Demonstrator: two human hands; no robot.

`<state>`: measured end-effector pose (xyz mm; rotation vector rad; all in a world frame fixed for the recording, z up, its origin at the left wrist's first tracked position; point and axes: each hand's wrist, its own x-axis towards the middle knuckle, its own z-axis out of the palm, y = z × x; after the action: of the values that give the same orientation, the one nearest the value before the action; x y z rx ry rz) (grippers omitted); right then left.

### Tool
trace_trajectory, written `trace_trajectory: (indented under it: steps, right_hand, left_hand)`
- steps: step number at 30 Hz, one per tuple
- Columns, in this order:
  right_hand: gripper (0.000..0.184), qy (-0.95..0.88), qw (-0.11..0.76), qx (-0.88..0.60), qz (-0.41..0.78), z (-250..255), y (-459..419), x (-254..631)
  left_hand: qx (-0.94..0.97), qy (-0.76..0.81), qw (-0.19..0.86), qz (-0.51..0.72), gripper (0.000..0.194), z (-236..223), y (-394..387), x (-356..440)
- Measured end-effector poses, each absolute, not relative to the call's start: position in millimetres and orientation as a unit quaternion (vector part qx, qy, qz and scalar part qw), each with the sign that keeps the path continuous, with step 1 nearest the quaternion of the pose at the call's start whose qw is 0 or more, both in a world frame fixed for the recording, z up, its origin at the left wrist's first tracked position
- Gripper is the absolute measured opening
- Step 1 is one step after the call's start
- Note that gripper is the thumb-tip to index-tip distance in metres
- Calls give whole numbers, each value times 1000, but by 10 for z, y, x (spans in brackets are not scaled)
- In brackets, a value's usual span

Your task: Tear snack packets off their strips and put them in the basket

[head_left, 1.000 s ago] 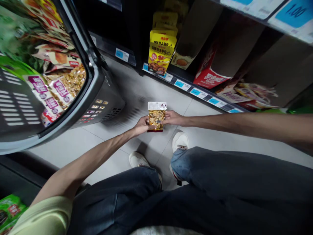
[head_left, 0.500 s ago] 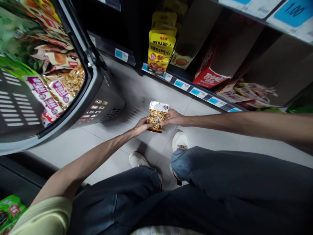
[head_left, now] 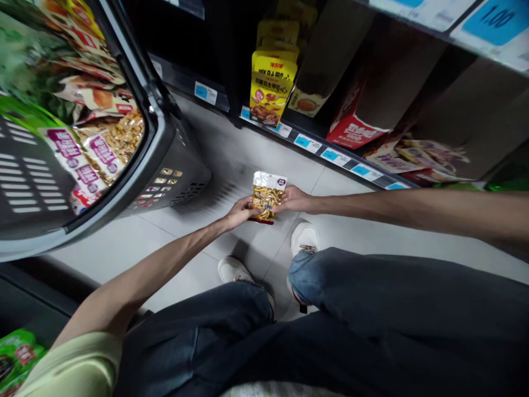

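A small snack packet (head_left: 268,193) with a clear front, a silvery-white top band and a dark red bottom edge is held out above the floor between both hands. Yellow-brown pieces show through its front. My left hand (head_left: 241,213) grips the packet's lower left side, thumb on the front. On the opposite edge, my right hand (head_left: 294,199) pinches the packet, its fingertips partly hidden. To the left stands a grey shopping basket (head_left: 165,149), apart from both hands. Inside it lie similar snack packets (head_left: 108,151) with purple-and-white labels.
Along the front runs a low shelf with price tags (head_left: 307,143). It bears yellow pouches (head_left: 270,91), a red open carton (head_left: 355,129) and loose packets (head_left: 425,157). My white shoes (head_left: 305,238) stand on the tiled floor. A green bag (head_left: 19,355) lies at lower left.
The packet has shifted very slightly in my hands. Both hands keep their hold, and the basket and shelf look the same.
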<state>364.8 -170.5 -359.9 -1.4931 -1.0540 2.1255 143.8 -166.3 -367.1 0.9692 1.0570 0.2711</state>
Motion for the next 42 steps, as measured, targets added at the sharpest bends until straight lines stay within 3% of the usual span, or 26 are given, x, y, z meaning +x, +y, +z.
trace_trajectory:
  steps: [6, 11, 15, 19, 21, 25, 27, 34, 42]
  right_hand:
    - [39, -364, 170, -545, 736, -3633, -1699, 3649]
    - [38, -377, 172, -541, 732, -3627, -1685, 3639]
    - [37, -386, 166, -520, 744, -3577, -1704, 3602]
    - [40, -380, 162, -490, 767, -3475, -1752, 3545]
    - [41, -385, 155, -465, 782, -3422, -1779, 3524]
    - [44, -412, 132, -435, 790, -3409, -1805, 3521]
    - [42, -423, 119, -442, 782, -3461, -1794, 3539]
    - [36, -441, 69, -528, 722, -3665, -1648, 3695]
    - [40, -402, 91, -567, 713, -3712, -1670, 3736]
  left_hand:
    - [521, 515, 670, 120, 50, -3764, -1694, 1426]
    - [572, 545, 599, 128, 82, -3724, -1723, 1475]
    - [539, 527, 638, 154, 100, -3626, -1746, 1527]
    - [475, 440, 746, 157, 106, -3552, -1782, 1532]
    - [453, 408, 778, 152, 97, -3553, -1798, 1525]
    - [402, 455, 784, 127, 43, -3613, -1817, 1523]
    - [373, 493, 776, 127, 32, -3637, -1823, 1528]
    - [298, 561, 759, 143, 38, -3662, -1779, 1508]
    - [288, 578, 751, 137, 38, -3632, -1687, 1482]
